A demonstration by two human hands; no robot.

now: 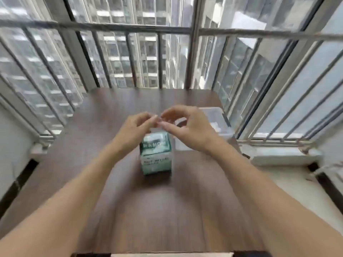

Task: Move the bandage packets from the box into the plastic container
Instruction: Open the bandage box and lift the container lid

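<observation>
A green and white bandage box (156, 154) stands upright in the middle of the brown table (130, 201). Both hands hover just above its top, fingertips nearly meeting. My left hand (137, 127) has its fingers loosely curled toward the right. My right hand (185, 125) arches over the box with the thumb pointing left. The frame is blurred and I see nothing between the fingers of either hand. A clear plastic container (215, 119) sits behind my right hand at the table's right edge, partly hidden by it. No bandage packets are visible.
A metal railing (130, 30) and tall windows surround the far and side edges of the table. A white window sill (284, 156) runs along the right. The table's near half carries only my forearms.
</observation>
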